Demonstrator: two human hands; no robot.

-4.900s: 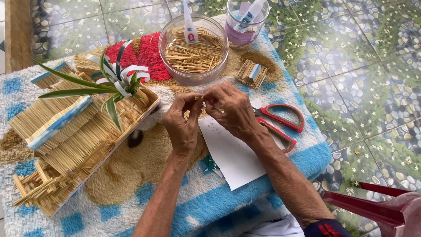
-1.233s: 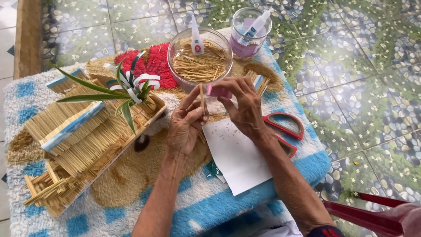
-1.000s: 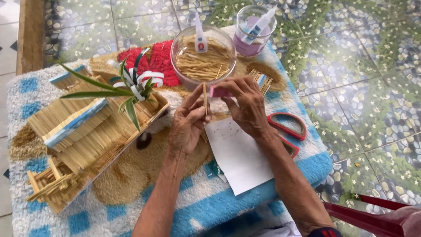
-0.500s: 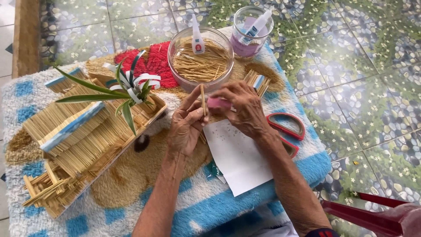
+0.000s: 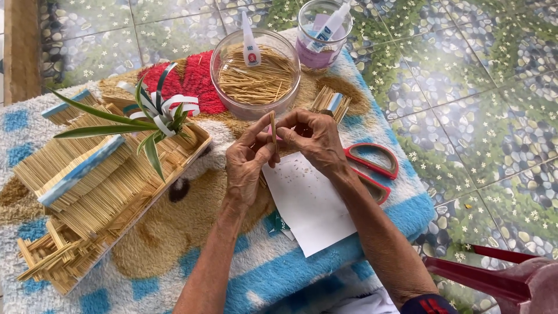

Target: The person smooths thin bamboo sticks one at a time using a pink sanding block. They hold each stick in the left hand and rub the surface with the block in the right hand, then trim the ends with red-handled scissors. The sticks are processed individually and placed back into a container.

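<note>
The left hand [image 5: 247,166] and right hand [image 5: 314,139] pinch one thin stick [image 5: 272,127] between closed fingers, its long axis upright, above the white paper [image 5: 308,203], near the glass bowl [image 5: 256,72].

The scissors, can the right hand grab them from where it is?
Probably yes. The red scissors lie flat on the mat just right of the right hand, with nothing between them. But its fingers are busy pinching at the stick with the left hand, so it would have to let go first.
</note>
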